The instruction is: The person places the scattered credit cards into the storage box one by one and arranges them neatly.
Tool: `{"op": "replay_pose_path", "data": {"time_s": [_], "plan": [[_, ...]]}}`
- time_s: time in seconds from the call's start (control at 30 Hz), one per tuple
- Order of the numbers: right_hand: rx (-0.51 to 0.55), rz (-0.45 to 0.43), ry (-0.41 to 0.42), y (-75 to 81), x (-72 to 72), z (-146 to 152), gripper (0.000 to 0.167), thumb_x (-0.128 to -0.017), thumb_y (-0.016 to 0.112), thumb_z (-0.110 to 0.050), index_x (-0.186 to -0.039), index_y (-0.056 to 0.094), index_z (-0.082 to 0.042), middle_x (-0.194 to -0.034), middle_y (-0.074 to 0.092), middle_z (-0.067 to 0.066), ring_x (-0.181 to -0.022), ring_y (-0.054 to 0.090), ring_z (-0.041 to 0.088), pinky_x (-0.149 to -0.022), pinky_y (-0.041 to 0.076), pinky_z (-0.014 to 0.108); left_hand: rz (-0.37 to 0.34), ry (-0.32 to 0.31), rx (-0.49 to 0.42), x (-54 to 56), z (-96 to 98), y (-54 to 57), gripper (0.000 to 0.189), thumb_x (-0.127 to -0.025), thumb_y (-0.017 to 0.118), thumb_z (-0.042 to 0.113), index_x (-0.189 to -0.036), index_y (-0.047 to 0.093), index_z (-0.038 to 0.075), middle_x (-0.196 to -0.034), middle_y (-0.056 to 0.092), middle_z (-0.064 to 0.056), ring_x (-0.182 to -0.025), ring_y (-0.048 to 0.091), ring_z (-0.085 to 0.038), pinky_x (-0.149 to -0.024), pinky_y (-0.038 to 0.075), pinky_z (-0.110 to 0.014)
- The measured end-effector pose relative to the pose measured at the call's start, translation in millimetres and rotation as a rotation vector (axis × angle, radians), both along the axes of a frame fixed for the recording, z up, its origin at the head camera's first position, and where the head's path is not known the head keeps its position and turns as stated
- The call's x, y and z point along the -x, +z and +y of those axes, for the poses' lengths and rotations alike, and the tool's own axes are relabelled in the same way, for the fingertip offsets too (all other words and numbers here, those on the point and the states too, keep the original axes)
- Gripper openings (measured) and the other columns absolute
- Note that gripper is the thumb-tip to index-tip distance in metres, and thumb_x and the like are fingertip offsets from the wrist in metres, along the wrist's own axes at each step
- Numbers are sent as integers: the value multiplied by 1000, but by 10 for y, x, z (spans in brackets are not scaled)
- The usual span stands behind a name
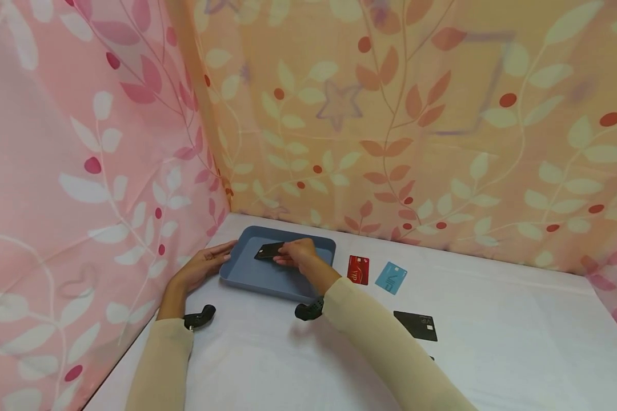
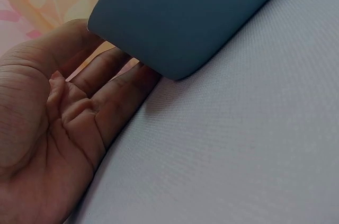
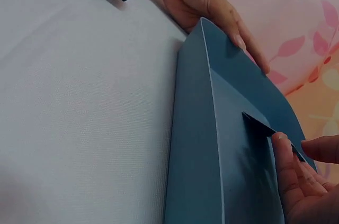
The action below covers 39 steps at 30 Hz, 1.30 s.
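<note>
A shallow blue tray [image 1: 257, 277] sits on the white cloth near the corner of the two patterned curtains. My right hand [image 1: 300, 254] pinches a black card [image 1: 268, 251] between thumb and fingers, inside the tray's walls. In the right wrist view the card [image 3: 259, 124] is tilted, one end close to the tray floor; whether it touches is unclear. My left hand [image 1: 201, 267] rests against the tray's left end. Seen from the left wrist, the fingers [image 2: 114, 94] lie fairly straight along the outer wall of the tray [image 2: 175, 23].
Right of the tray lie a red VIP card [image 1: 358, 270] and a light blue card [image 1: 391, 278]. A black VIP card [image 1: 419, 326] lies nearer me, partly behind my right sleeve [image 1: 380, 342]. Another dark edge [image 1: 432, 358] shows beside that sleeve. Curtains [image 1: 339, 114] rise behind and left.
</note>
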State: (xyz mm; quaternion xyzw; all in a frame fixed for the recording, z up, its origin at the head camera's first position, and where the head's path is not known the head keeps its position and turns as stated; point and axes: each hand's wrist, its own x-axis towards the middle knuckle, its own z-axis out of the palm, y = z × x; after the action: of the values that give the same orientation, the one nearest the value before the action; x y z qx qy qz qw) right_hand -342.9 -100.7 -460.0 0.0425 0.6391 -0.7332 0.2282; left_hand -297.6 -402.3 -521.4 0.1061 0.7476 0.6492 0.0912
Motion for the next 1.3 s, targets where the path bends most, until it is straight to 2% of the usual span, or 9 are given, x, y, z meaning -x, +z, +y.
{"op": "replay_pose_path", "data": {"time_s": [0.13, 0.3, 0.47, 0.7, 1.03, 1.3], "plan": [[-21, -5, 37, 7, -8, -23, 30, -94, 61, 8, -123, 60, 18, -119, 65, 35, -81, 77, 27, -73, 62, 32, -2, 9, 4, -12, -2, 3, 55, -106, 56, 16, -157, 38, 11, -163, 33, -11, -150, 32, -30, -102, 46, -18], [-50, -10, 70, -10, 4, -40, 28, -96, 59, 4, -120, 61, 17, -119, 66, 34, -93, 75, 33, -76, 62, 33, -7, 7, 11, -2, -2, -1, 54, -106, 56, 17, -157, 39, 12, -163, 34, -10, -149, 35, -27, -103, 46, -19], [-33, -5, 77, -32, 16, -72, 33, -95, 60, 5, -125, 56, 18, -121, 64, 36, -97, 74, 35, -82, 61, 36, -9, 7, 17, 15, 6, -4, 54, -106, 56, 18, -157, 40, 14, -163, 35, -9, -148, 36, -25, -103, 45, -19], [-6, -16, 73, -29, -5, -130, 41, -95, 58, 6, -133, 48, 20, -126, 61, 36, -106, 71, 38, -90, 58, 38, 0, 6, 2, 10, 20, 15, 54, -105, 56, 15, -157, 40, 10, -163, 35, -11, -148, 36, -27, -103, 45, -19], [16, -34, 93, -40, -8, -157, 40, -97, 59, 2, -132, 51, 19, -129, 61, 34, -115, 67, 39, -96, 55, 41, 3, -5, 5, 12, 7, 6, 54, -106, 54, 13, -157, 38, 11, -163, 34, -11, -149, 32, -33, -103, 45, -19], [62, -76, 106, 9, 1, -153, 41, -99, 58, -1, -135, 51, 17, -137, 55, 34, -120, 62, 42, -99, 53, 44, -8, 2, 2, 24, -2, 0, 55, -106, 55, 15, -157, 38, 11, -163, 33, -11, -149, 33, -32, -103, 45, -19]]}}
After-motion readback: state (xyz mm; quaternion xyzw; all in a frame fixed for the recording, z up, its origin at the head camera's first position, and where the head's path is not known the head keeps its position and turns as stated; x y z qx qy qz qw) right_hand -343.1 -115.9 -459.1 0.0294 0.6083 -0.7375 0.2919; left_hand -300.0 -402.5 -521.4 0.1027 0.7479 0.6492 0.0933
